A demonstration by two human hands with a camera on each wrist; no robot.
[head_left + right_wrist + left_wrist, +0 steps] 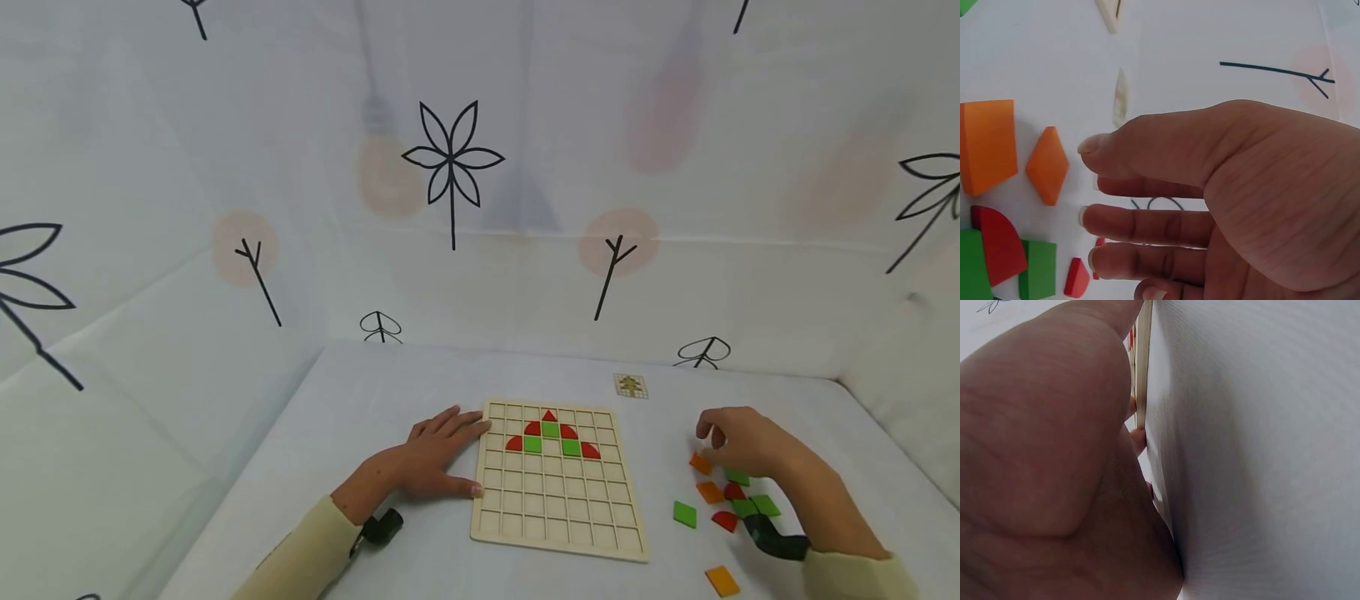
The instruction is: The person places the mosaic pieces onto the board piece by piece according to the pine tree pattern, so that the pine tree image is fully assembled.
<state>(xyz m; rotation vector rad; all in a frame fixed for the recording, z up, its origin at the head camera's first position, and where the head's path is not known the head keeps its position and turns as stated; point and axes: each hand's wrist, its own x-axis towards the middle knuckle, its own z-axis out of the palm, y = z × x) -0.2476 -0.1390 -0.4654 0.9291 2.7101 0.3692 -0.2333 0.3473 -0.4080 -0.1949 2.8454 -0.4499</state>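
A wooden grid board [555,517] lies on the white cloth, with red and green pieces set in a peaked pattern in its upper cells. My left hand [438,458] rests at the board's left edge, fingers spread, with thumb and fingertips touching the rim. In the left wrist view the palm [1041,444] fills the left side beside the board's edge [1142,369]. Over the loose pieces at the right, my right hand [742,437] hovers with fingers bent and nothing between them. An orange piece [1048,166] lies just off its fingertips in the right wrist view.
Several loose pieces lie right of the board, among them a green piece [685,514], a red quarter-round [724,522] and an orange one [722,581] nearer the front. A small pattern card [631,386] sits behind the board. Printed cloth walls enclose the table.
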